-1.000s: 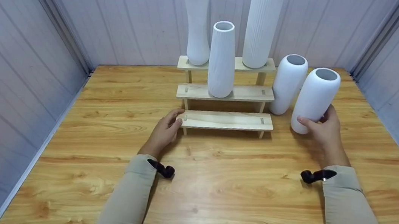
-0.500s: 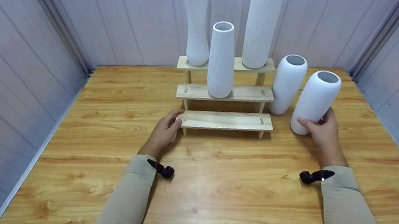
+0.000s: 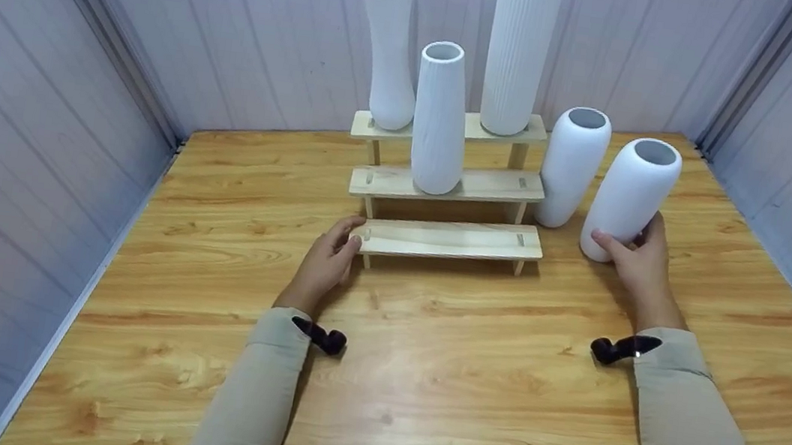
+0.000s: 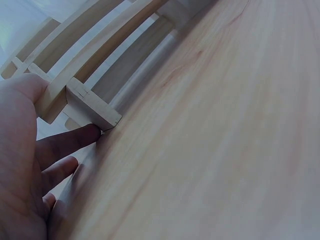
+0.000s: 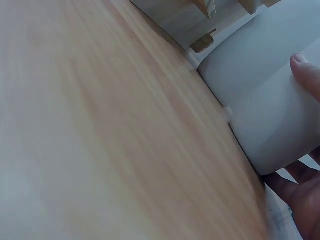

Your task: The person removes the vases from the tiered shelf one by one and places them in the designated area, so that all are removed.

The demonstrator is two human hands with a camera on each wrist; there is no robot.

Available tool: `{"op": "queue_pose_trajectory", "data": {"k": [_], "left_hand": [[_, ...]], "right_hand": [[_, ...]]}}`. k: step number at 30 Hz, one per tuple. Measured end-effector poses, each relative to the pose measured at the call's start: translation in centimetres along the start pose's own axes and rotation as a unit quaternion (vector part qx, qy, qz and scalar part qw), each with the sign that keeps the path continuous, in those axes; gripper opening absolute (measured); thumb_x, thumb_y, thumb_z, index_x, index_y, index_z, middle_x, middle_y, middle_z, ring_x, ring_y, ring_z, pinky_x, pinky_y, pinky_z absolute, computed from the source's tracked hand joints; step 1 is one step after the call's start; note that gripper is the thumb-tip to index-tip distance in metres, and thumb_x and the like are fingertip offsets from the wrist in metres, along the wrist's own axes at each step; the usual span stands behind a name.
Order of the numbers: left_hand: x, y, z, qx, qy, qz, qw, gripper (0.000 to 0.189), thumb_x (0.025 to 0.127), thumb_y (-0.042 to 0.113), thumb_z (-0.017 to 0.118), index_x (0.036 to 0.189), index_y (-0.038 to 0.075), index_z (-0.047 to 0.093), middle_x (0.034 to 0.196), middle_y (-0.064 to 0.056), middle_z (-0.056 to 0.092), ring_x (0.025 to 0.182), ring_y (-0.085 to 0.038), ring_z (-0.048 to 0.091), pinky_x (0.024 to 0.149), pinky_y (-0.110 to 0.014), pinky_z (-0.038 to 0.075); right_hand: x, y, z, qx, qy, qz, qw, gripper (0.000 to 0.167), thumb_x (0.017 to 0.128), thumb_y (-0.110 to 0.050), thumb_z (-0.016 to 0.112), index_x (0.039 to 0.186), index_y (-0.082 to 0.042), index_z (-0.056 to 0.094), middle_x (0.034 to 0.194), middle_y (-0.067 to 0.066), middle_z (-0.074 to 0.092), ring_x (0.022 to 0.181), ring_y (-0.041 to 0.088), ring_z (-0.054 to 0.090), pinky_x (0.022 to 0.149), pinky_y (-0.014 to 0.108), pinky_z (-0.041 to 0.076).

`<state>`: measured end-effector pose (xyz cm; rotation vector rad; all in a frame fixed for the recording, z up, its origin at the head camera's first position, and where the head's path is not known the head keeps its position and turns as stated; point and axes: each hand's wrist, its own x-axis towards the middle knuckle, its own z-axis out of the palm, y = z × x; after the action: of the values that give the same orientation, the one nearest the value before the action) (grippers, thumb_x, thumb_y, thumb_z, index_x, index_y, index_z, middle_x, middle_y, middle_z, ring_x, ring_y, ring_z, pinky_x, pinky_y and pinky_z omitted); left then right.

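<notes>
At the right, my right hand [image 3: 640, 264] holds a smooth white vase [image 3: 629, 198] low on its body, thumb across the front and fingers round the far side. The vase stands close over the table, its mouth leaning right in the head view. Beside it on the left is a similar white vase [image 3: 573, 169]. My left hand [image 3: 325, 255] grips the left end of the lowest step of a three-step wooden stand [image 3: 450, 240]. In the left wrist view its thumb lies over the plank and the index fingertip [image 4: 90, 134] meets the stand's leg.
A scalloped-rim vase [image 3: 391, 48] and a tall ribbed vase [image 3: 520, 64] stand on the top step. One tapered vase [image 3: 441, 122] stands on the middle step. Panelled walls [image 3: 275, 34] enclose the wooden table [image 3: 437, 379] at the back and sides.
The vase in my right hand has shifted slightly right, its mouth leaning further that way, and the gap to the neighbouring vase has widened. My left hand and the stand stay put.
</notes>
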<state>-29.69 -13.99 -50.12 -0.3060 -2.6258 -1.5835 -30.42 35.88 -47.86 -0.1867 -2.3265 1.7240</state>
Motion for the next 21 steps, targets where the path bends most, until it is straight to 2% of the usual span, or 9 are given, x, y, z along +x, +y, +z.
{"op": "queue_pose_trajectory", "data": {"k": [8, 15, 21], "left_hand": [[0.1, 0.0, 0.1, -0.013, 0.001, -0.003, 0.9999, 0.038, 0.106, 0.026, 0.052, 0.144, 0.021, 0.054, 0.143, -0.014, 0.057, 0.131, -0.026, 0.051, 0.114, -0.045, 0.036], [0.2, -0.1, 0.1, -0.015, 0.000, -0.005, 0.9999, 0.039, 0.106, 0.028, 0.052, 0.144, 0.021, 0.054, 0.146, -0.012, 0.055, 0.136, -0.027, 0.048, 0.116, -0.046, 0.034], [0.2, -0.1, 0.1, -0.011, -0.004, -0.008, 0.9999, 0.039, 0.106, 0.028, 0.051, 0.144, 0.021, 0.054, 0.149, -0.010, 0.052, 0.138, -0.027, 0.046, 0.116, -0.045, 0.034]], "right_hand": [[0.7, 0.1, 0.4, 0.001, 0.012, 0.026, 0.9996, 0.107, 0.090, -0.041, 0.075, 0.163, -0.025, -0.002, 0.169, 0.006, 0.013, 0.153, 0.025, 0.019, 0.122, 0.041, 0.021], [1.1, 0.3, 1.1, -0.002, 0.030, 0.038, 0.9988, 0.107, 0.090, -0.045, 0.073, 0.163, -0.029, -0.004, 0.169, 0.004, 0.012, 0.153, 0.023, 0.019, 0.123, 0.040, 0.020], [1.3, 0.3, 1.7, 0.020, 0.056, 0.042, 0.9974, 0.106, 0.091, -0.040, 0.074, 0.163, -0.031, -0.003, 0.169, 0.006, 0.014, 0.152, 0.022, 0.020, 0.122, 0.036, 0.020]]}}
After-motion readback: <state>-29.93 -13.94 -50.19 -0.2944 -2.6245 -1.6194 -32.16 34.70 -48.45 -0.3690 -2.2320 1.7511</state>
